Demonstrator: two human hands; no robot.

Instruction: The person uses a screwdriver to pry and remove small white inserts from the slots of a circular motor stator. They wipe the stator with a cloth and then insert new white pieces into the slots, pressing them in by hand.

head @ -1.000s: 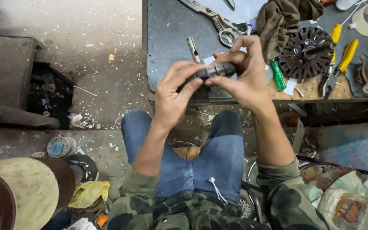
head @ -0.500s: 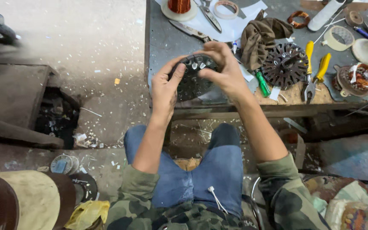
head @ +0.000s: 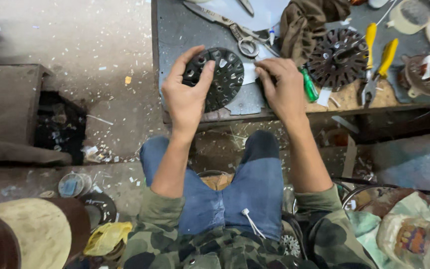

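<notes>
While the left hand [head: 187,97] grips the slotted disc [head: 220,77], the right hand [head: 282,89] rests beside it, loosely spread.

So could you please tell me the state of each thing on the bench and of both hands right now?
Left hand: gripping the slotted disc, thumb across its face.
Slotted disc: tilted, held over the bench edge.
Right hand: palm down beside the disc, fingers on white paper.
Scissors: lying closed.
Yellow-handled pliers: lying, handles apart.
Second slotted disc: lying flat.
Cloth: crumpled.
</notes>
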